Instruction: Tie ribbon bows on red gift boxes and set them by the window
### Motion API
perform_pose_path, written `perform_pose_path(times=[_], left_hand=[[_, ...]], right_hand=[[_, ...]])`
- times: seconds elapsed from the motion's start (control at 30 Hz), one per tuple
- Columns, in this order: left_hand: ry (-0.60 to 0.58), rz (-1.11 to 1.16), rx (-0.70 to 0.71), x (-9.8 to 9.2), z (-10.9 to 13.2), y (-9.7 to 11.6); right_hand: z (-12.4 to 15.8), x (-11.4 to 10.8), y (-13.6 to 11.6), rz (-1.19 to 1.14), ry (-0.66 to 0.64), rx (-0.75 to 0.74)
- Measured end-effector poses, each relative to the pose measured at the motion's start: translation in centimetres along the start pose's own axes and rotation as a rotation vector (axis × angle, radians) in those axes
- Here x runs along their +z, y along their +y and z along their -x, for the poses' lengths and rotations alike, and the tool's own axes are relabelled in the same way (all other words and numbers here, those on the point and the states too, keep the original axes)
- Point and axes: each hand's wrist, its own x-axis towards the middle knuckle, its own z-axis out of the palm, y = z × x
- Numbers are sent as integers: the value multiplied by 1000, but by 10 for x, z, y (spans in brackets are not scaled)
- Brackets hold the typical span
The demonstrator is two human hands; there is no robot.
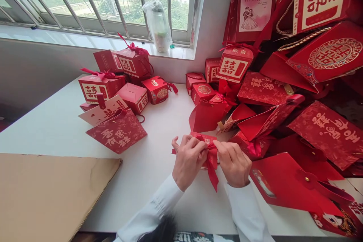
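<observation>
Head view: my left hand (188, 162) and right hand (233, 163) closed, pinching red ribbon (212, 176) at bow, over red gift box (202, 138) between hands on white bench (136, 185); red bags (323, 7) at 2 o'clock.

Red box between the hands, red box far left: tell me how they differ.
The box between the hands is held by the left hand and right hand; the far-left box sits untouched. The first's ribbon hangs loose; the second's forms a bow. Both are red.

Left hand (188, 162), right hand (233, 163), pinching red ribbon (212, 174)
</observation>
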Motion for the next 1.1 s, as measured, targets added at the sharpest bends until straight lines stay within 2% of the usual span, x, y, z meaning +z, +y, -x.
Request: perform_pose_path(times=[0.13,0.2,0.4,0.5,0.63,0.93,1.1], left_hand=[[-9,-10,-7,0,1,0],[-19,-11,-11,0,2,0],[-3,17,-26,-1,2,1],[10,39,-24,-1,2,1],[19,55,-22,0,2,2],[-5,33,-55,1,4,0],[18,73,-11,-3,5,-1]], right_hand=[[6,10,9,7,141,-108],[10,16,12,-3,196,-108],[11,25,1,-252,165,253],[6,21,-5,-338,107,338],[-2,16,-7,-334,75,287],[5,30,-6,-193,209,176],[9,32,-4,-132,264,147]])
